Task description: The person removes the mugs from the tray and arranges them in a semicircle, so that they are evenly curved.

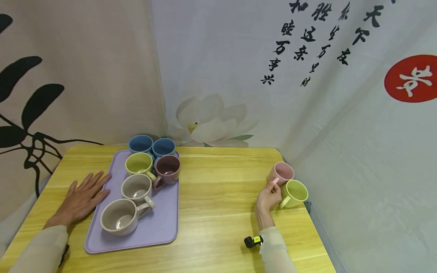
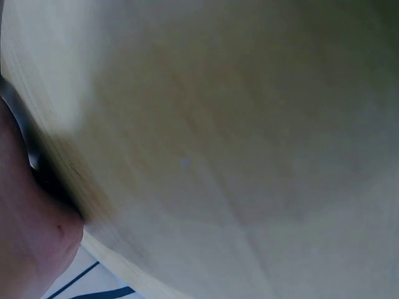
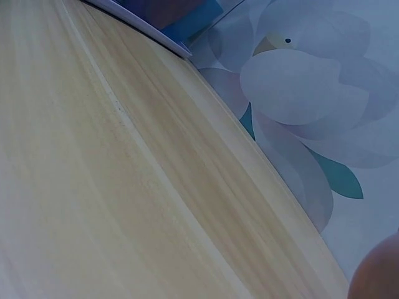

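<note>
My right hand (image 1: 269, 197) pinches the handle of a pink mug (image 1: 282, 172) by the table's right edge. Close beside it stands a light green mug (image 1: 295, 192). My left hand (image 1: 82, 197) lies flat with fingers spread, its fingertips at the left rim of a purple tray (image 1: 160, 231). On the tray stand two blue mugs (image 1: 140, 144) at the back, a yellow-green mug (image 1: 139, 163), a dark mauve mug (image 1: 168, 168) and two grey-beige mugs (image 1: 119, 218) nearer the front. Only a small part of the right hand (image 3: 377, 274) shows in the right wrist view.
The wooden table (image 1: 218, 212) stretches between the tray and the pink mug. Behind it hangs a cloth (image 1: 211, 57) printed with a flower and black characters. A small black device (image 1: 252, 242) is at my right wrist.
</note>
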`<state>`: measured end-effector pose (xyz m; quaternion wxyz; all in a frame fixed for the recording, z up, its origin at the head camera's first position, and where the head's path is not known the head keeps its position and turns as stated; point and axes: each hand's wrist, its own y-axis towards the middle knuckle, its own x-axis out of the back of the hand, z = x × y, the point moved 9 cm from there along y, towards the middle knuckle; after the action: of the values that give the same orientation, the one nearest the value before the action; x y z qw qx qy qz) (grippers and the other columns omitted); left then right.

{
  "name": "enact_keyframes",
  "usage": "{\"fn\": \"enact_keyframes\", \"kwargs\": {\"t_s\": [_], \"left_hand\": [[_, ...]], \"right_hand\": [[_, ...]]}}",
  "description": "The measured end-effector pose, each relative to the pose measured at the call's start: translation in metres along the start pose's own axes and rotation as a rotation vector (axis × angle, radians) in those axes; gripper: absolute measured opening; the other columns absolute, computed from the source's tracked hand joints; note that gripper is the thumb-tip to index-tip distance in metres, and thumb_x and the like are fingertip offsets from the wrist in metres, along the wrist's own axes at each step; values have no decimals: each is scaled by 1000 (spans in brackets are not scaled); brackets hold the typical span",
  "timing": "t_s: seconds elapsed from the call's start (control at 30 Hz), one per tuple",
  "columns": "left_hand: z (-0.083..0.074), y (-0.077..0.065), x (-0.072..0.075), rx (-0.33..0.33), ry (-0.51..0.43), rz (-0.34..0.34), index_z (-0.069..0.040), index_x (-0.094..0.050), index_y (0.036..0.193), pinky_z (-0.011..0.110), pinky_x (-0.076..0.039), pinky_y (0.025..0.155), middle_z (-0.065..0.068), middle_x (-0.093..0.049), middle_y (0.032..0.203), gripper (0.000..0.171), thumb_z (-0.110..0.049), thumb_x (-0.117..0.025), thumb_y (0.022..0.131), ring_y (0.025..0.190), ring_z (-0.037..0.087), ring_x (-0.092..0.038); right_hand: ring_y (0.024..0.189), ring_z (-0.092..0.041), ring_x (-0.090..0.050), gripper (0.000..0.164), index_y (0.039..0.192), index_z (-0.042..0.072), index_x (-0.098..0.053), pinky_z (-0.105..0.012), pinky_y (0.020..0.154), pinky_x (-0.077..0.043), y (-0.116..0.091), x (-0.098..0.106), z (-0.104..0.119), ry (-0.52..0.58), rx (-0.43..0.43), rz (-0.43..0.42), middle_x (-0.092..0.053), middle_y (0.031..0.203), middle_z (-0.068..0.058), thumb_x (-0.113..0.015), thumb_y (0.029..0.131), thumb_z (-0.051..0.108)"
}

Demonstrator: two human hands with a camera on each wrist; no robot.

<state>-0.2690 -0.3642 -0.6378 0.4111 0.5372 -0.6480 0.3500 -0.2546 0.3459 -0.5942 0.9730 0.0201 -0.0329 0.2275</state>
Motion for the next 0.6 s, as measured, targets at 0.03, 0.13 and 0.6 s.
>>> {"fn": "enact_keyframes", "kwargs": {"t_s": [0.03,0.13,0.6], "left_hand": [[0,0,0,0,0,1,-28,-19,183,83,19,132,25,-15,189,72,-56,-41,120,175,58,0],[0,0,-1,4,4,5,-28,-18,183,84,18,132,25,-14,189,73,-56,-41,120,175,58,1],[0,1,-1,0,5,-1,-27,-19,183,85,17,132,26,-15,189,73,-55,-42,120,175,58,0]], "right_hand": [[90,-9,-64,27,117,-4,-79,-17,80,-49,0,0,0,4,0,-3,-78,109,-22,-66,115,21],[88,-7,-63,26,116,-4,-79,-17,80,-48,1,1,0,18,3,-15,-78,108,-23,-67,114,18],[90,-7,-64,42,115,-6,-78,-16,82,-50,0,2,0,90,27,-18,-77,111,-26,-66,116,35]]}}
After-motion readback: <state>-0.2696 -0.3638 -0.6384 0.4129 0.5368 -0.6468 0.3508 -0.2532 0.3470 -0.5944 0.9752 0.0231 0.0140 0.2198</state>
